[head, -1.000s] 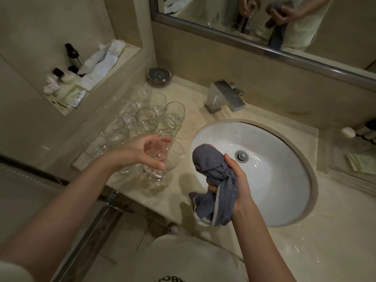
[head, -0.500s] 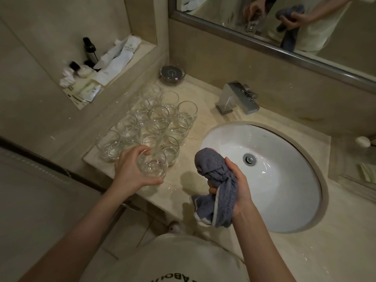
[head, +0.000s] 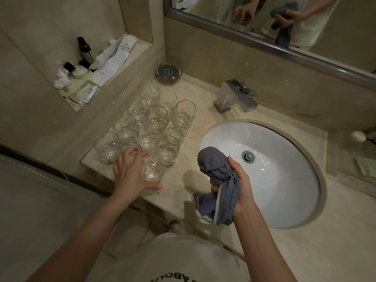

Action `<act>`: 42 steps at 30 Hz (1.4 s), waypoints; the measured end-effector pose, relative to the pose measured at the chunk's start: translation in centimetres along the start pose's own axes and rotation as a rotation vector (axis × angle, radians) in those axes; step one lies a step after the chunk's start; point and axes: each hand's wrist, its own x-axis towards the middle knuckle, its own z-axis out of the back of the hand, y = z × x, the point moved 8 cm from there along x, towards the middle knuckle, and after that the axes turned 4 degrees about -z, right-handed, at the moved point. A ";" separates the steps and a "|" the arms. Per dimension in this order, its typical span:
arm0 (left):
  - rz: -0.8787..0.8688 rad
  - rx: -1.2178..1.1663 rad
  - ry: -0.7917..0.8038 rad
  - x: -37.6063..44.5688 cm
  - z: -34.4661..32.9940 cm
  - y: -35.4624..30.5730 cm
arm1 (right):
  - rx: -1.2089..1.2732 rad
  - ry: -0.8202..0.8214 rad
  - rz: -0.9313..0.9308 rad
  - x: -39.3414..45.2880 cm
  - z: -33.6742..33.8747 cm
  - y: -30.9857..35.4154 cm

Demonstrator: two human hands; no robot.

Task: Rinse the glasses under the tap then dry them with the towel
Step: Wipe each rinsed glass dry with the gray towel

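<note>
Gripping a glass on the counter, the left hand curls round it; the right hand clutches the towel.

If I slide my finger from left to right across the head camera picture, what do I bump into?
Left hand → glass it grips → grey towel → right hand holding it → sink drain → folded green paper.

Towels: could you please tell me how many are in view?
1: the grey towel gripped in the right hand at the sink's left edge; the mirror only reflects it. Others may be hidden.
</note>
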 end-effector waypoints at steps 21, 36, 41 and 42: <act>-0.174 -0.214 0.026 -0.2 2.0 -2.5 | -0.020 -0.166 0.262 -1.5 0.2 4.0; 0.354 -0.924 0.693 -2.1 -14.0 -20.7 | -0.088 -0.117 0.797 -11.4 0.6 16.8; 0.635 -1.151 0.793 -5.5 -19.0 -25.8 | -0.070 -0.122 0.785 -14.0 3.7 18.4; 0.652 -1.181 0.773 -5.9 -19.3 -26.7 | -0.063 -0.124 0.786 -14.5 4.5 18.7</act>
